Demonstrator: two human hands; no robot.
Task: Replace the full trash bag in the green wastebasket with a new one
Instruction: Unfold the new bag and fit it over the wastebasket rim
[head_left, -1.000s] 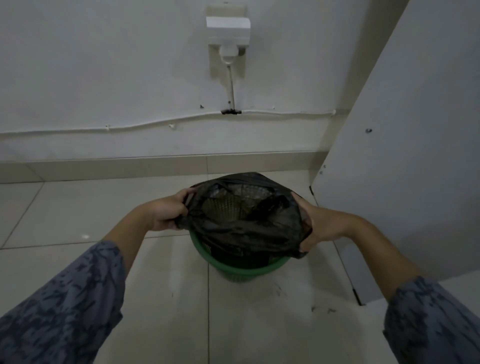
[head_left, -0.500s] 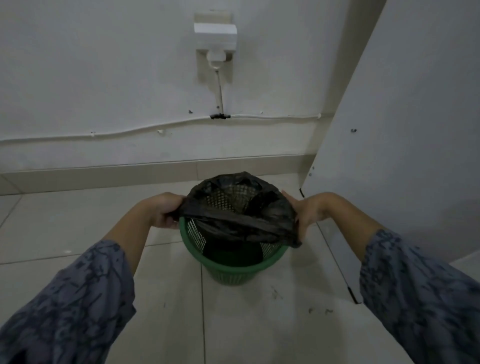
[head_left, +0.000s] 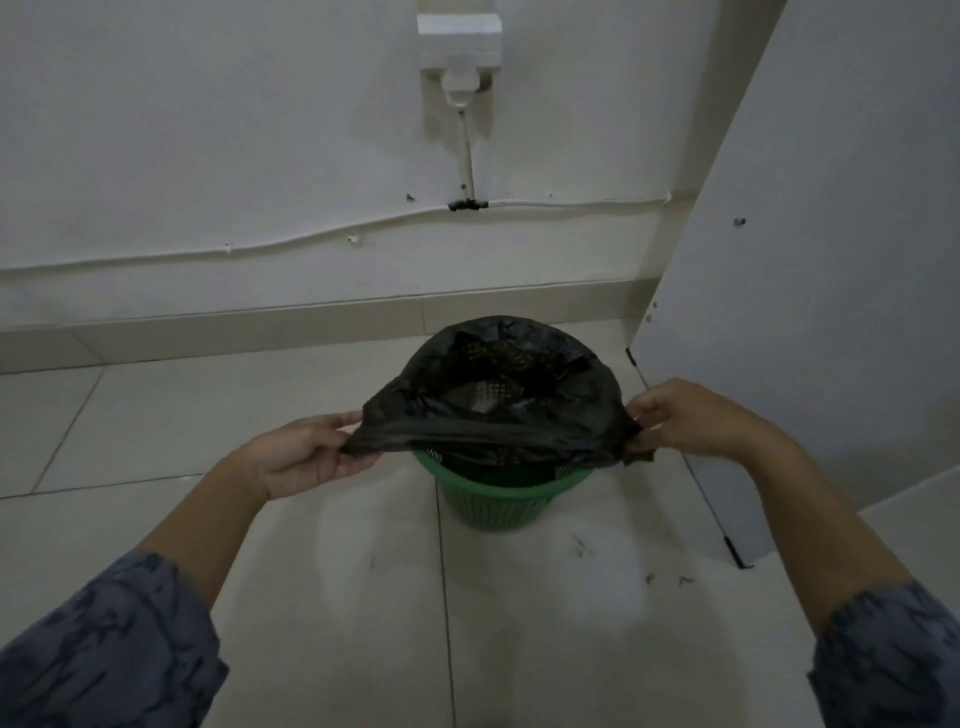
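Note:
A green mesh wastebasket (head_left: 493, 506) stands on the tiled floor near the wall. A thin black trash bag (head_left: 498, 410) lies open over it, its far edge draped over the basket's far rim and its near edge stretched in a taut band just above the near rim. My left hand (head_left: 306, 457) pinches the bag's left end, and my right hand (head_left: 680, 421) pinches its right end. The basket's mesh shows through the bag's inside. The near green rim is uncovered.
A white wall with a mounted white box (head_left: 460, 41) and a cable (head_left: 291, 241) runs behind the basket. A white panel or door (head_left: 810, 312) stands close on the right. Small dark debris (head_left: 665, 577) lies on the floor tiles.
My hands have spread wider apart and pulled the bag's near edge taut. The bag's far side has settled over the far rim, and more of the green basket shows below.

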